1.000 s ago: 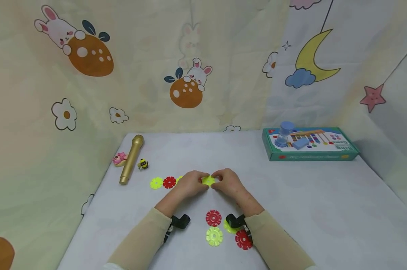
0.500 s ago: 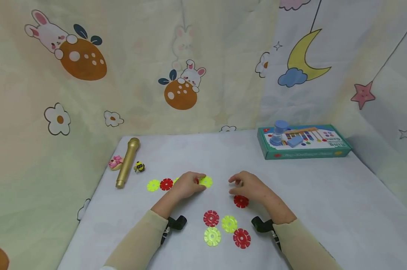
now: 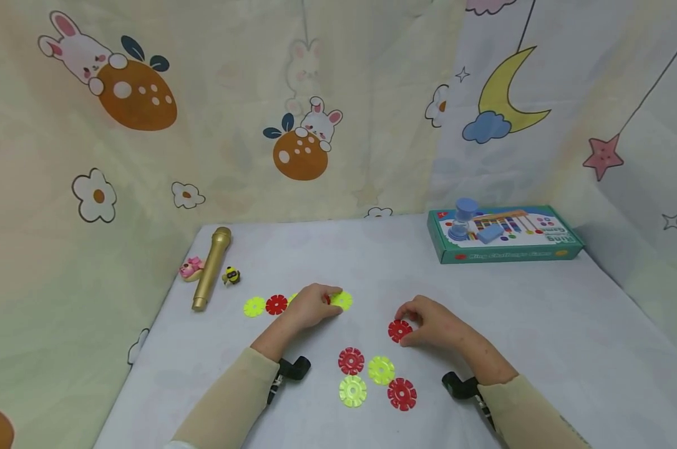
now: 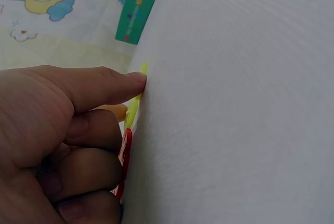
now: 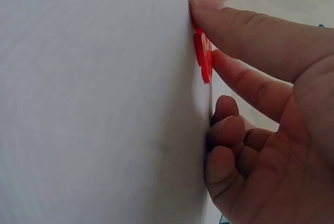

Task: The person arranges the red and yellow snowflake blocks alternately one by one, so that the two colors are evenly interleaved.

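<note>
My left hand (image 3: 310,307) holds the yellow snowflake disc (image 3: 342,300) at the right end of a row by its edges, thumb and index finger on either side. In the left wrist view a red disc (image 4: 125,156) lies against that yellow disc, beside the curled fingers. The rest of the row shows a yellow disc (image 3: 254,306) and a red disc (image 3: 276,304); my left hand hides its middle. Farther right, my right hand (image 3: 436,325) pinches a separate red snowflake disc (image 3: 399,330) between thumb and index finger. The right wrist view shows this disc (image 5: 204,51) flat at the table surface.
Nearer the front lie two yellow discs (image 3: 352,391) and two red discs (image 3: 402,394). At the back left are a gold microphone (image 3: 211,268), a pink figurine (image 3: 191,268) and a bee figurine (image 3: 231,275). A green game box (image 3: 506,254) bears blue pieces at the back right.
My right hand has left the yellow disc at the row's end, moved right and nearer the front, and taken hold of a red disc. My left hand stays on the yellow disc.
</note>
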`<state>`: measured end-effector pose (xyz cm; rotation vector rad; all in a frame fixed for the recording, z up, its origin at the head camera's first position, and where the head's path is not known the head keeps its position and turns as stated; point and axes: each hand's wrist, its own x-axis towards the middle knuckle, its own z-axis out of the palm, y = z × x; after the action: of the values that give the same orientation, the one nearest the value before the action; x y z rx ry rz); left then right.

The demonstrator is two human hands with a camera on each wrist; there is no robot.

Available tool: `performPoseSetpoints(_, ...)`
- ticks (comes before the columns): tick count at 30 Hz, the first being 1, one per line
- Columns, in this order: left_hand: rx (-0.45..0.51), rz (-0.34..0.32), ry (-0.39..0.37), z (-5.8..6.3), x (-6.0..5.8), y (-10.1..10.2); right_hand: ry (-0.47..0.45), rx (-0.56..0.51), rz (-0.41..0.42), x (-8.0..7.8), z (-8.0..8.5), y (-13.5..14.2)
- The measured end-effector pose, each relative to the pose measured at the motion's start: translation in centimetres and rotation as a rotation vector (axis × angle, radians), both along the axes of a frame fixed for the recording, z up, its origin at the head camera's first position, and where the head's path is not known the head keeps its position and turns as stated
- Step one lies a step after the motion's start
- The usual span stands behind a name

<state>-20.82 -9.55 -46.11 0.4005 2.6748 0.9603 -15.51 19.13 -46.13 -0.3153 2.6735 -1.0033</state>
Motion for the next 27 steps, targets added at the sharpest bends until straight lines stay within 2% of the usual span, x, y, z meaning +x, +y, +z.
performPoseSetpoints(8,-0.006,-0.001,0.018,-0.3,-0.2,0.0,-0.012,0.08,-0.053,0.3,0.7,-1.2)
performPoseSetpoints(19,0.004,0.009,0.016,-0.4,-0.3,-0.1,-0.074,0.176,-0.021,-0.1,2.3,-2.4)
performPoseSetpoints(23,-0.001,0.003,0.023,-0.4,-0.3,-0.1,-0.086,0.144,-0.025,-0.7,2.6,-2.5)
performPoseSetpoints(27,-0.009,0.003,0.023,-0.5,-0.1,-0.1,-0.125,0.033,-0.084,-1.8,3.0,-3.1)
